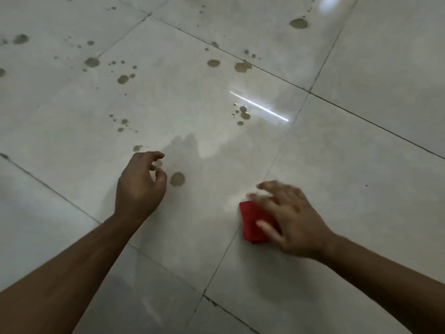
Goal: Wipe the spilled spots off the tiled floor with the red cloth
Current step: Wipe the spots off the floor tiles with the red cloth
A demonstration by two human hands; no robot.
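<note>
Right hand [292,218]: my palm lies flat on the red cloth [254,221], fingers spread wide and blurred; the grip is apart, pressing down on the cloth and not clamped around it.
Red cloth: folded small, it lies on the tiled floor [361,145] under my right palm, at the grout line [226,251] between two tiles; its left part shows beyond my thumb.
Left hand [140,186]: it holds nothing; the fingers curl loosely inward with the thumb near the fingertips, and the grip is not closed. I cannot tell whether it touches the floor.
Nearest spot [177,178]: a round brownish drop just to the right of my left hand, well apart from the cloth.
Small spot [137,148]: just beyond my left hand's knuckles.
Cluster of drops [243,113]: farther out on the same tile, beside a bright streak of reflected light [260,106].
Other spots [92,62]: many brownish drops, large and small, are scattered over the far tiles to the left and the top.
Floor: pale glossy tiles with dark grout lines.
</note>
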